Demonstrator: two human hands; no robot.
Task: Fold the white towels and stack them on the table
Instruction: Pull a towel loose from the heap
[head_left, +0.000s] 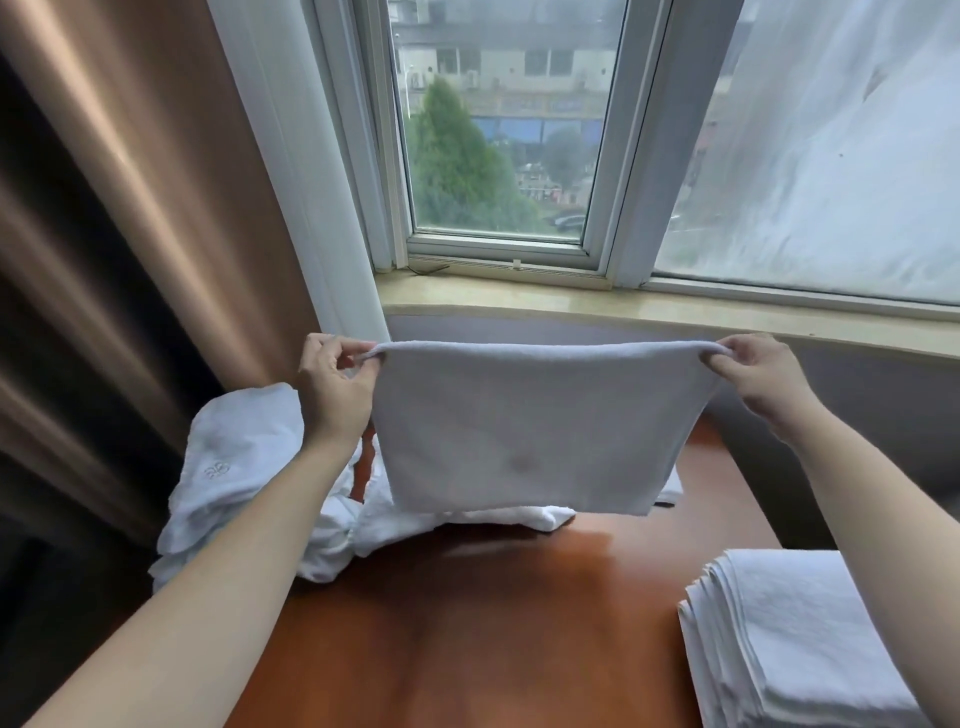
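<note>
**One white towel held up over the table, one folded stack at the right**

At the far left, one brown pleated curtain (130, 208) is seen hanging beside the window. Below it, one loose heap of crumpled white towels (234, 467) is spread over the left rear edge of the reddish-brown wooden table (493, 623); the number of towels in the heap cannot be counted, and a small embroidered mark is seen on one of them.

One corner of the folded white terry towel (535, 426) is pinched by the left hand (332, 384), with thumb and fingers curled round its top edge. The towel is held doubled over and stretched level between the two hands, in the air above the rear of the table, its lower edge hanging just over the heap. Behind it, one white-framed window (498, 145) and a pale stone sill (623, 306) are seen.

The opposite corner is gripped by the right hand (753, 374) in the same pinching way.

At the near right corner of the table, one neat stack of folded white towels (789, 639) is lying, partly hidden by the right forearm; many layers are visible at its edge, too fine to count.
</note>
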